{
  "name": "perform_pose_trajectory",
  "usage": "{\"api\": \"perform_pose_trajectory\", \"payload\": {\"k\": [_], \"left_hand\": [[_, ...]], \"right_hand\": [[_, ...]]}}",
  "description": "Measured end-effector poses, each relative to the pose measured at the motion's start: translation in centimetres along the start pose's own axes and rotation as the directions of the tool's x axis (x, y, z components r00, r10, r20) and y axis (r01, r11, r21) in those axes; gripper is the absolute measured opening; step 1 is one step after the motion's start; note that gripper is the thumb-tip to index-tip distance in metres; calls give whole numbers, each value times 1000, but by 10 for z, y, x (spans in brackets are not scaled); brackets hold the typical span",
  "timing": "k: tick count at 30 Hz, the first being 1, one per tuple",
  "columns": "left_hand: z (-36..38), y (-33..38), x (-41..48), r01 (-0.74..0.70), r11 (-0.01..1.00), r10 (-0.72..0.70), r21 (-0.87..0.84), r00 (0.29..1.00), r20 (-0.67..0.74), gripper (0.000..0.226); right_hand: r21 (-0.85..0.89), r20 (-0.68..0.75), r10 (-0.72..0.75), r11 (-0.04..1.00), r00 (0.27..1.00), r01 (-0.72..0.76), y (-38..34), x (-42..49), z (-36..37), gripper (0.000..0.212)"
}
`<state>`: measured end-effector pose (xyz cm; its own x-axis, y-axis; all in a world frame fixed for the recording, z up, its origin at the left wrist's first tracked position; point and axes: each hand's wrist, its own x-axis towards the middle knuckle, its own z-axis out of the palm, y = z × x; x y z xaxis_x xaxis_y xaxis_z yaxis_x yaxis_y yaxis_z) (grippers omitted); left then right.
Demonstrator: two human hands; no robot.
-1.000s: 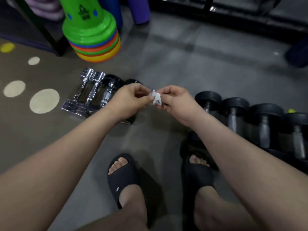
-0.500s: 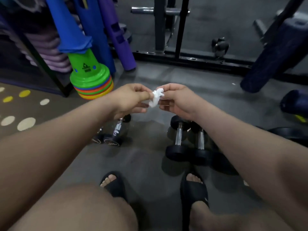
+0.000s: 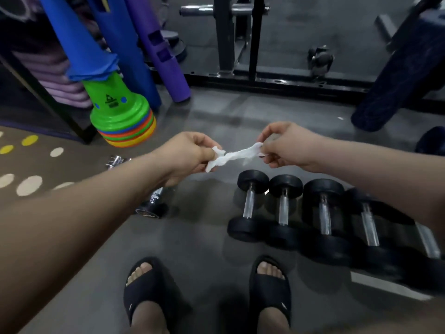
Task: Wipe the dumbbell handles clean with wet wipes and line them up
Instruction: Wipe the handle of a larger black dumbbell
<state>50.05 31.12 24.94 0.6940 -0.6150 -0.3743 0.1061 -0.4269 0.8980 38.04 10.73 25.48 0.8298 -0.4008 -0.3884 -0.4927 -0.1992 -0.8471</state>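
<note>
Unballed since half a second ago: wet wipe point(image 3: 234, 155) now pulled into a twisted strip, held in the air between both hands. Left hand point(image 3: 190, 156) pinching one end, right hand point(image 3: 286, 145) pinching the other, spread apart versus near-touching before. Probably mid-unfold, no handle being wiped yet. Below right: row of black dumbbells point(image 3: 322, 213) side by side, handles parallel. Under left forearm: lone black dumbbell point(image 3: 151, 208), chrome dumbbells point(image 3: 118, 161) mostly hidden. Stack of cones point(image 3: 122, 116) behind.

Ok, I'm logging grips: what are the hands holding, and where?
A wet wipe, stretched between them: the left hand pinches one end, the right hand the other.
</note>
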Motion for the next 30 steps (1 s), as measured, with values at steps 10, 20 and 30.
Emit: {"api": "perform_pose_trajectory", "payload": {"k": [10, 20, 30], "left_hand": [[54, -97, 55, 194, 920, -203, -341, 979, 10, 4], [73, -155, 111, 287, 845, -376, -452, 919, -120, 7], [95, -143, 128, 288, 805, -359, -518, 932, -40, 8]], "right_hand": [[128, 289, 72, 985, 955, -113, 104, 61, 32, 29], [-146, 262, -94, 980, 961, 136, 183, 94, 68, 10], [41, 216, -30, 999, 976, 22, 191, 109, 75, 31]]}}
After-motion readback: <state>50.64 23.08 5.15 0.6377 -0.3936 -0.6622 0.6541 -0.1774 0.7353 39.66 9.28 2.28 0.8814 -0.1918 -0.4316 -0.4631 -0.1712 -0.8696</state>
